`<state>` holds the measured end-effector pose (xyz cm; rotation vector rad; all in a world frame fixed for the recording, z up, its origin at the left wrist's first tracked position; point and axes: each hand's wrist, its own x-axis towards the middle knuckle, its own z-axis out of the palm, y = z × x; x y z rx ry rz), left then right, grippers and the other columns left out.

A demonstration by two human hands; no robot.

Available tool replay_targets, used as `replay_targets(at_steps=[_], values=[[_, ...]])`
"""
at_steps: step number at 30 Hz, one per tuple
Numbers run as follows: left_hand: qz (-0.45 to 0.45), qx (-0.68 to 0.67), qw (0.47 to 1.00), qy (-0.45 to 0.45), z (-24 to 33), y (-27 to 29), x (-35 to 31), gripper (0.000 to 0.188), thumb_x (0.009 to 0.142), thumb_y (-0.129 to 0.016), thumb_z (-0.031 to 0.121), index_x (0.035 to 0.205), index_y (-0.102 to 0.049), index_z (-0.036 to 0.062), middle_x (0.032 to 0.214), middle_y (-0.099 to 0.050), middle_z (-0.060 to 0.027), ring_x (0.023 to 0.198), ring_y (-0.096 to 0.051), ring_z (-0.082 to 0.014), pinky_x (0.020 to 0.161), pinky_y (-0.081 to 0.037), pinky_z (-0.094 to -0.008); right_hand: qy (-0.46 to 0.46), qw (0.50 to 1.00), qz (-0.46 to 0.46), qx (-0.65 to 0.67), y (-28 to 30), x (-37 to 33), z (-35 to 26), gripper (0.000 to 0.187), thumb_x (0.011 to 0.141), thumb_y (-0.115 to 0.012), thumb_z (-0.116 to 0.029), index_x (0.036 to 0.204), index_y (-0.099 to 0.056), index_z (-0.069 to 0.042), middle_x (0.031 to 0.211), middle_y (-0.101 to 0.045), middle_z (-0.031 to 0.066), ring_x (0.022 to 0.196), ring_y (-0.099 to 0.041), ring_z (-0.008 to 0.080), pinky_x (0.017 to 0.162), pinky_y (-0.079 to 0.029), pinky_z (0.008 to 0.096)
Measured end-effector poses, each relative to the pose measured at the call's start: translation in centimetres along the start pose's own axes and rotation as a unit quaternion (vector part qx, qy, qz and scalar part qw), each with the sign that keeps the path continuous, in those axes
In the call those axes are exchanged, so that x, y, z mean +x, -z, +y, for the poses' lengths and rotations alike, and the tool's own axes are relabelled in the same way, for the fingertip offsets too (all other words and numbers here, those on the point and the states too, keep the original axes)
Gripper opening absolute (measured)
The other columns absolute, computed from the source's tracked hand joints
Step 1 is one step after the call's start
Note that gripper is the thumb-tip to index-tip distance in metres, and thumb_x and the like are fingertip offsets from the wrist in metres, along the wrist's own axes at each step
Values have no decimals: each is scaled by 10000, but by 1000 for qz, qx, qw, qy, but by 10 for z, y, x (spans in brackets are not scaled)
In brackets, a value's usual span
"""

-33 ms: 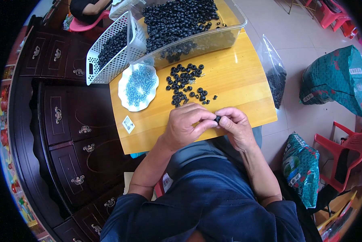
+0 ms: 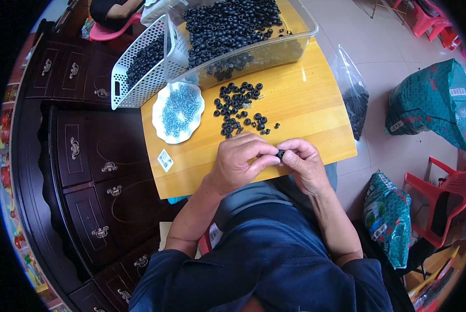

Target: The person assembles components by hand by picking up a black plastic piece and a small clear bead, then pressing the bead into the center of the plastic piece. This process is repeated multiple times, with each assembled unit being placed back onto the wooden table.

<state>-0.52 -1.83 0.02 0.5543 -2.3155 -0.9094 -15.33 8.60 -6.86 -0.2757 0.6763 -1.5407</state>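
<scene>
Over the near edge of the wooden table (image 2: 207, 166), my left hand (image 2: 240, 158) and my right hand (image 2: 306, 164) meet at a small round black part (image 2: 280, 154). Thumb and forefinger of each hand pinch it from either side, so most of it is hidden. Just beyond my hands lies a loose group of black ring-shaped parts (image 2: 239, 97), with a few tiny clear pieces (image 2: 247, 105) among them. To the left of that group, a white wavy-rimmed dish (image 2: 195, 125) holds many small clear bluish pieces (image 2: 181, 108).
A clear plastic bin (image 2: 264, 60) full of black parts stands at the table's far side, beside a white perforated basket (image 2: 123, 96). Dark drawers (image 2: 82, 151) line the left. On the floor to the right are green sacks (image 2: 425, 99), a clear bag (image 2: 353, 99) and a red chair (image 2: 459, 190).
</scene>
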Motion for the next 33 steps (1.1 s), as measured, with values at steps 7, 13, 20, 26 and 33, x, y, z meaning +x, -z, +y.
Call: replay_targets(at_steps=[7,13,20,26,33], values=[[-77,-167,974,132,0,10,5,276,684,-827,16,945,-736,28,761,-656,-47,683,-622,-158,633,-473,-272,-21,998,-52,-11,-5,2,-12,262,847,-731,-30,1069,-595,-64,972,-687,34,861,-628,112,802,-498,269],[-167,-207,959,97,-6,14,2,333,764,-824,113,1078,-733,46,784,-613,-40,683,-593,-133,644,-491,-276,-38,993,-85,-68,12,3,-6,433,790,-845,-171,1043,-506,-77,929,-684,64,871,-663,125,723,-516,231],[-112,-201,973,34,-9,11,-5,232,779,-807,81,992,-717,62,757,-606,-42,664,-615,-147,597,-485,-283,-42,996,-46,-64,1,-1,-5,303,799,-770,11,959,-532,-86,781,-653,-20,694,-604,45,641,-471,187],[-97,-226,967,65,-9,7,-16,165,796,-815,114,918,-720,58,780,-642,-49,651,-596,-148,568,-441,-279,-54,995,-68,-57,8,-1,-2,314,806,-816,-76,968,-548,-89,846,-661,-7,772,-622,62,702,-501,216],[-140,-209,965,67,-11,10,-14,202,815,-802,124,952,-673,53,771,-611,-29,665,-602,-156,620,-481,-294,-26,990,-107,-91,13,6,2,288,819,-812,-90,977,-572,-95,942,-672,9,900,-647,114,803,-502,251]])
